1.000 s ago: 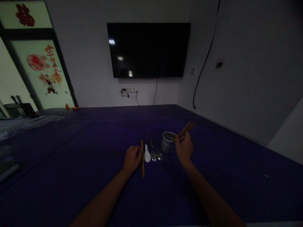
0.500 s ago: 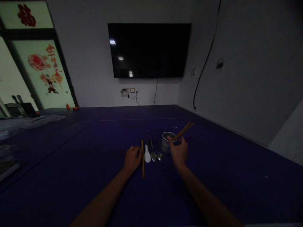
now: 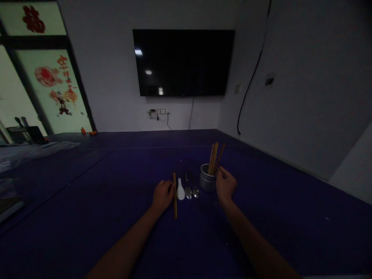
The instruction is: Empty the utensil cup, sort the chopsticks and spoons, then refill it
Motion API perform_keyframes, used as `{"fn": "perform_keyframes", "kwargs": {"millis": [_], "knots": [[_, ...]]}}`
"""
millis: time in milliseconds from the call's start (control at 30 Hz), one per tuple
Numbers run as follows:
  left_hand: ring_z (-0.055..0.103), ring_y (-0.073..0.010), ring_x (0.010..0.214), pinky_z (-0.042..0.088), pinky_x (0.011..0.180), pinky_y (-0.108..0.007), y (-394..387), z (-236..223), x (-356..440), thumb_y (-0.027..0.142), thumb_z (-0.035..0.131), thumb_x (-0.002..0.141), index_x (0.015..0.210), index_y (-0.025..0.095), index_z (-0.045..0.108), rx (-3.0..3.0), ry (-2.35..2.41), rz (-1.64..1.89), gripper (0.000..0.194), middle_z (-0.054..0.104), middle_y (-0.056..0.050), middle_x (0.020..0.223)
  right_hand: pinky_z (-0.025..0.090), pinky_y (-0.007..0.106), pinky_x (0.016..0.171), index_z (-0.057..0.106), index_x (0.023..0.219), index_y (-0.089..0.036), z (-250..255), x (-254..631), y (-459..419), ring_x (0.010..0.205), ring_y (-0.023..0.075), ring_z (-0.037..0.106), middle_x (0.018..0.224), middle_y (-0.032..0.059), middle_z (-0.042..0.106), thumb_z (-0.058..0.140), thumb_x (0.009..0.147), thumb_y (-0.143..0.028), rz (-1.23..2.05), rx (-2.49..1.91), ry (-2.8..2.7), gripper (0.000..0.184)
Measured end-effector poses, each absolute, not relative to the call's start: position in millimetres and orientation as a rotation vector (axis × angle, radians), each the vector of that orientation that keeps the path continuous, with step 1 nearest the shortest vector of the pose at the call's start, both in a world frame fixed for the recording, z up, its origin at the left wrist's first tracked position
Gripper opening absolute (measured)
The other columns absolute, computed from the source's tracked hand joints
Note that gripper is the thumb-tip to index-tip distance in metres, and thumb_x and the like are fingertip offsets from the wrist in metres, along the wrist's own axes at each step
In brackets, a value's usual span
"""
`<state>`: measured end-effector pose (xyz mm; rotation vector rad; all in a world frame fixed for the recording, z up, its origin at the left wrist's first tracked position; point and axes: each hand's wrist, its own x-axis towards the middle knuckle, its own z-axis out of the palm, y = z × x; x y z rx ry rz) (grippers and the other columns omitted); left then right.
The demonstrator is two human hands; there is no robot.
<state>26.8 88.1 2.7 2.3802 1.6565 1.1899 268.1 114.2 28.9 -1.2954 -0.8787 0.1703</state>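
Note:
My left hand (image 3: 163,195) rests on the dark blue surface with its fingers curled in, fingertips against a pair of wooden chopsticks (image 3: 175,201) lying lengthwise. To the right of that pair lie a white soup spoon (image 3: 180,192) and two metal spoons, a larger one (image 3: 188,193) and a smaller one (image 3: 196,192). Farther right stands a grey metal utensil holder (image 3: 207,182), with several wooden chopsticks (image 3: 214,158) leaning upright in it. My right hand (image 3: 226,186) is closed at the holder's right rim, thumb and fingers pinched there; the fingertips are partly hidden.
A large television (image 3: 184,62) hangs on the far wall above sockets and cables. Clear plastic sheeting (image 3: 58,147) lies at the far left, near a dark box (image 3: 35,135). A black cable (image 3: 247,91) hangs down the right wall.
The chopsticks my right hand held slanted over the holder now stand in it. That hand has moved right to the rim, and the holder has shifted slightly. My left hand stays put.

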Motion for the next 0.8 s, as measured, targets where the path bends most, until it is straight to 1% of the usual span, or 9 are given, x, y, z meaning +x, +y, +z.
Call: {"fn": "perform_keyframes", "kwargs": {"millis": [167,267,367,467,567,800], "knots": [[0.056,-0.0174,0.079,0.042,0.069,-0.028,87.2,3.6,26.9,0.027,0.039,0.089,0.083,0.020,0.061,2.368,1.659,1.188,0.024,0.062,-0.004,0.077,0.046,0.040,0.089,0.071,0.100,-0.014,27.9,272.1,116.3,0.097,0.0259,0.064,0.102,0.0124,0.070,0.049,0.075,-0.033,0.110,-1.326,-0.939,0.039],[0.056,-0.0176,0.078,0.041,0.069,-0.029,86.6,4.8,27.5,0.028,0.039,0.089,0.083,0.019,0.061,2.367,1.670,1.176,0.024,0.062,-0.004,0.076,0.045,0.040,0.090,0.070,0.102,-0.015,27.6,272.4,116.8,0.098,0.0250,0.063,0.104,0.0115,0.070,0.045,0.077,-0.032,0.114,-1.306,-0.990,0.040],[0.056,-0.0179,0.077,0.041,0.069,-0.029,86.7,5.3,27.9,0.027,0.039,0.089,0.083,0.019,0.061,2.373,1.663,1.168,0.025,0.062,-0.005,0.076,0.044,0.041,0.091,0.068,0.107,-0.013,26.8,272.9,118.4,0.102,0.0245,0.062,0.109,0.0127,0.068,0.039,0.079,-0.031,0.150,-1.272,-1.056,0.044],[0.055,-0.0178,0.076,0.041,0.069,-0.029,86.9,4.7,27.9,0.027,0.040,0.089,0.083,0.019,0.062,2.378,1.654,1.164,0.024,0.062,-0.004,0.075,0.042,0.041,0.093,0.067,0.107,-0.011,25.3,274.6,121.6,0.104,0.0245,0.060,0.110,0.0140,0.067,0.036,0.079,-0.030,0.177,-1.250,-1.077,0.046],[0.055,-0.0177,0.077,0.041,0.068,-0.029,87.4,3.4,27.8,0.027,0.040,0.089,0.083,0.019,0.062,2.371,1.660,1.166,0.024,0.062,-0.005,0.075,0.041,0.042,0.095,0.066,0.107,-0.010,23.5,276.9,125.4,0.105,0.0246,0.059,0.111,0.0147,0.066,0.035,0.079,-0.030,0.206,-1.242,-1.078,0.047],[0.056,-0.0175,0.077,0.041,0.069,-0.028,89.1,1.8,27.3,0.028,0.040,0.089,0.084,0.019,0.062,2.368,1.674,1.151,0.025,0.061,-0.005,0.077,0.040,0.041,0.095,0.064,0.112,-0.012,22.5,278.7,129.4,0.107,0.0226,0.058,0.115,0.0129,0.064,0.036,0.078,-0.033,0.339,-1.124,-1.036,0.048]]}}
